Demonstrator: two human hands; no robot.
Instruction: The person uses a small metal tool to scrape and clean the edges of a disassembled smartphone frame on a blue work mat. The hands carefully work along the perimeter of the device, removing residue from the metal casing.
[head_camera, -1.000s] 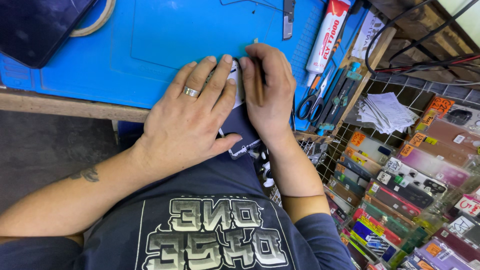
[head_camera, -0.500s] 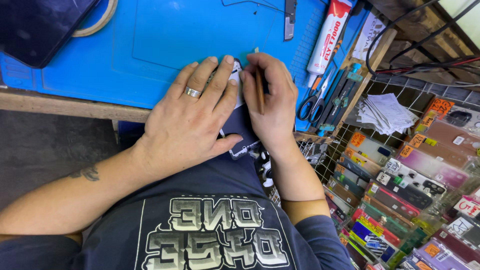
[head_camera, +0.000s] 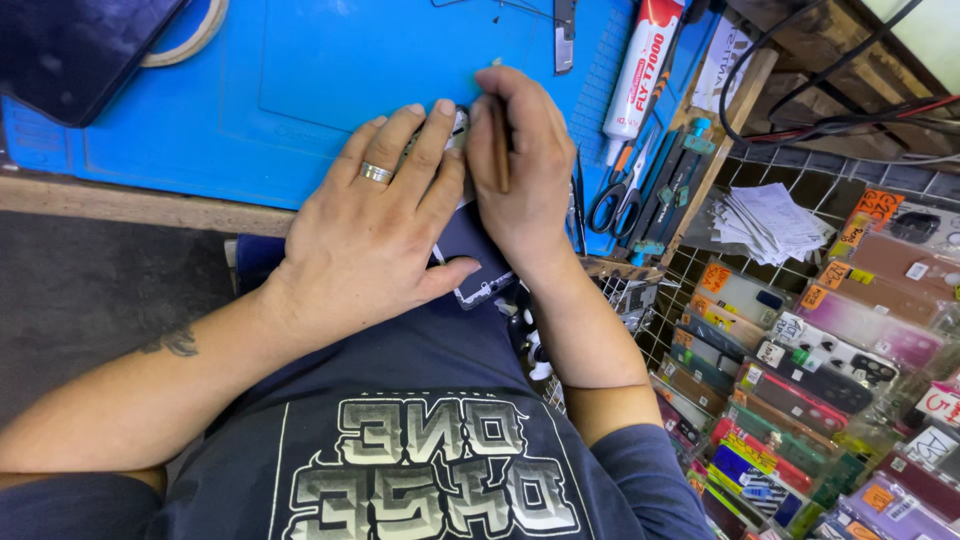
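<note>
A dark phone (head_camera: 478, 250) lies at the near edge of the blue work mat (head_camera: 300, 90), mostly covered by my hands. My left hand (head_camera: 375, 215), with a ring on one finger, presses flat on top of it. Beside it, my right hand (head_camera: 525, 165) grips a thin brown stick-like tool (head_camera: 498, 140), its tip pointing towards the phone's far end. Only the phone's near corner and a bit of its far edge show.
A glue tube (head_camera: 635, 70), scissors (head_camera: 615, 200) and small tools lie along the mat's right side. A dark tablet (head_camera: 70, 45) and a tape ring (head_camera: 195, 35) sit at the far left. Racks of packaged phone cases (head_camera: 800, 370) fill the right. Cables (head_camera: 850, 110) run behind them.
My right hand has turned slightly, so the brown tool now shows along its fingers. My left hand stays pressed on the phone.
</note>
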